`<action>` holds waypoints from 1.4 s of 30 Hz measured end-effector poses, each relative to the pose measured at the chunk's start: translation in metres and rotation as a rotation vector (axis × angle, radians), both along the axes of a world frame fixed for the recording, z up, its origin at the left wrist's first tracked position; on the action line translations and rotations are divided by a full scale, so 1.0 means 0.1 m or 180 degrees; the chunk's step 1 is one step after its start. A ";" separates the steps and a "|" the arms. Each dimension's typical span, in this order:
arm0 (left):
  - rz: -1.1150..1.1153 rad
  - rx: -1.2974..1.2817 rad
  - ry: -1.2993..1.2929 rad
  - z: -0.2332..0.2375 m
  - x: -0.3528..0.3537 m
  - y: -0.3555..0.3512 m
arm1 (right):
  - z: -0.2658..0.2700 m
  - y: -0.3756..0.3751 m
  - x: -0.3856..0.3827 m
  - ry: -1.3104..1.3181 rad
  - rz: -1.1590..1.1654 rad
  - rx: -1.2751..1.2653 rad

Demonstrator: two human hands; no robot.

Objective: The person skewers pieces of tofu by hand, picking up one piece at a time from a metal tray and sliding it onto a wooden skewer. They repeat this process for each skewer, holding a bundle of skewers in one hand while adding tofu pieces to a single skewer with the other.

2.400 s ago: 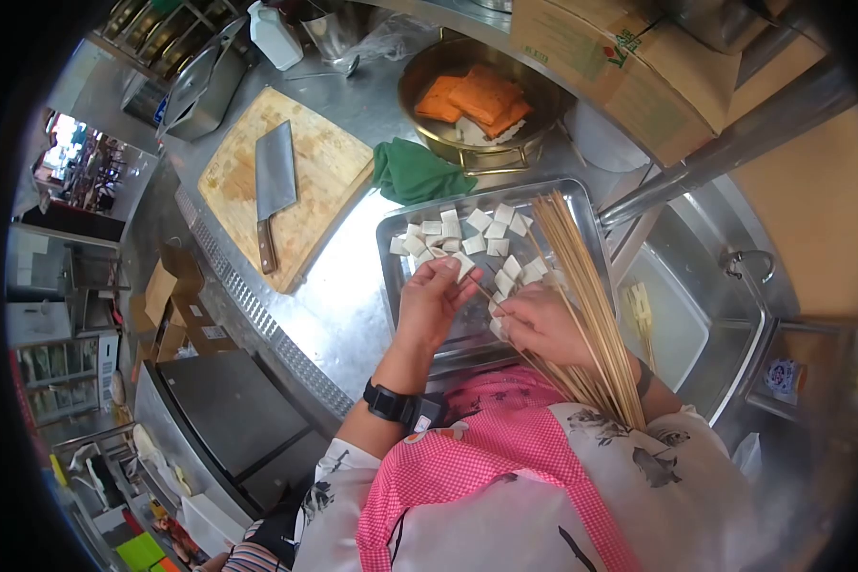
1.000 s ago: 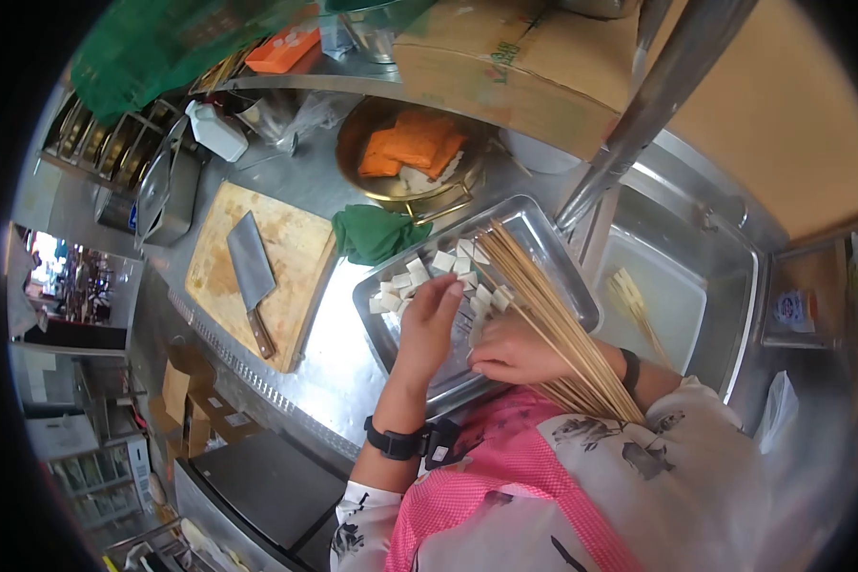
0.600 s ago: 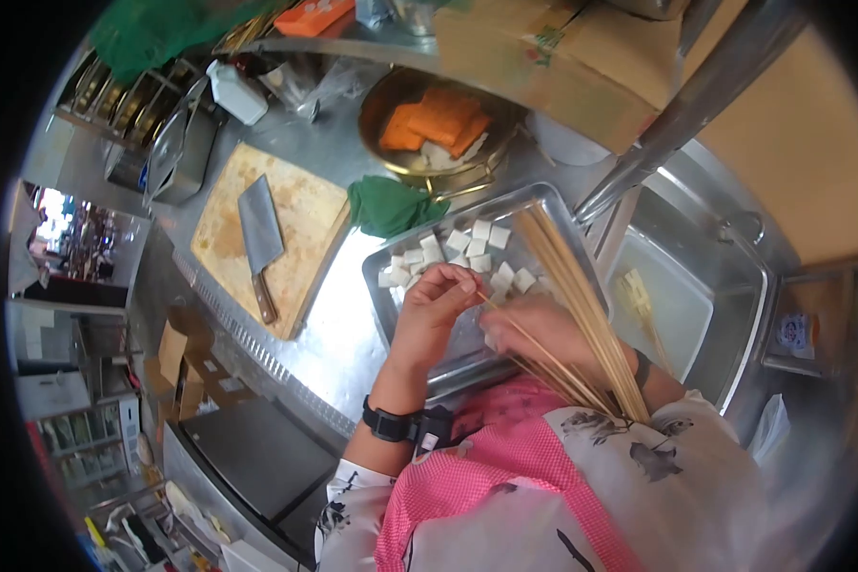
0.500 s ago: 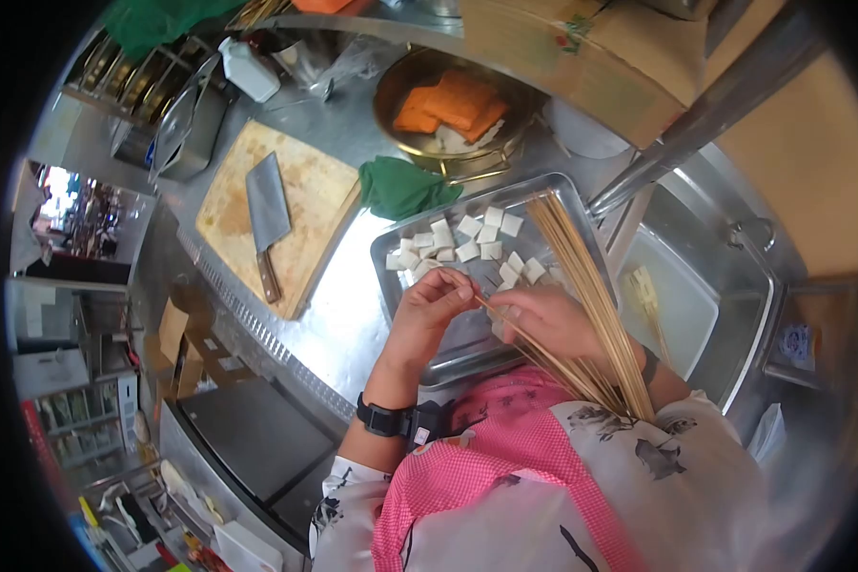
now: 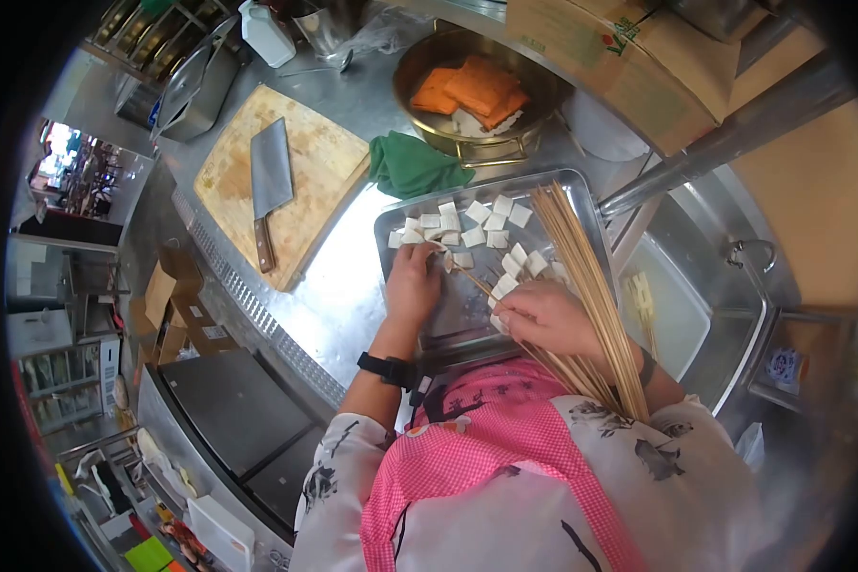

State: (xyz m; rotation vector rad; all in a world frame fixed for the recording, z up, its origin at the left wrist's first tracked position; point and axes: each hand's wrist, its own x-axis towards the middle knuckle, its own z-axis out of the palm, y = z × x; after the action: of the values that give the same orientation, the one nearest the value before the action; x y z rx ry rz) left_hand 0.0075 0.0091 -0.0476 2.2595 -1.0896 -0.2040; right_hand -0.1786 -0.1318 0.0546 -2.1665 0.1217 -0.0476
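Note:
A metal tray (image 5: 591, 184) holds several white, tofu-like cubes (image 5: 494, 221) grouped toward its far side. My left hand (image 5: 414, 286) is over the tray's left part, fingers closed around a small white cube (image 5: 448, 259) at their tips. Pinched in my right hand (image 5: 550, 316) is a thin bamboo skewer (image 5: 474, 281), its far end pointing toward that cube. More white cubes lie right by the right hand's fingers. A thick bundle of bamboo skewers (image 5: 586, 276) leans across the tray's right side, passing over my right forearm.
Left of the tray, a cleaver (image 5: 273, 172) rests on a wooden cutting board (image 5: 319, 157). A green cloth (image 5: 415, 164) lies behind the tray, near a brass pan (image 5: 410, 105) with orange slabs (image 5: 472, 91). To the right are a sink (image 5: 734, 367) and a metal pole (image 5: 696, 153).
My left hand has moved away from my right hand, leftward and up to the white cubes. The right hand stays over the tray with the skewer. The view has shifted slightly.

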 end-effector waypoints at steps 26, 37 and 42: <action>0.1216 -0.2334 0.5570 0.52 -0.17 -0.18 | 0.00 -0.02 0.00 -0.0046 0.0062 -0.0050; 0.1055 -0.2319 0.5356 0.63 -0.24 -0.17 | -0.03 -0.01 -0.01 -0.0039 0.0005 -0.0083; 0.0997 -0.2245 0.4987 0.62 -0.34 -0.16 | 0.04 0.00 -0.01 0.0101 -0.0093 0.0115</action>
State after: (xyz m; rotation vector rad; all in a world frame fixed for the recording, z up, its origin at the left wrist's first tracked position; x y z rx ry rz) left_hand -0.0262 -0.0073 0.0148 0.9971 0.0876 -1.0186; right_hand -0.1795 -0.1316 0.0581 -2.1301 0.1713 -0.0274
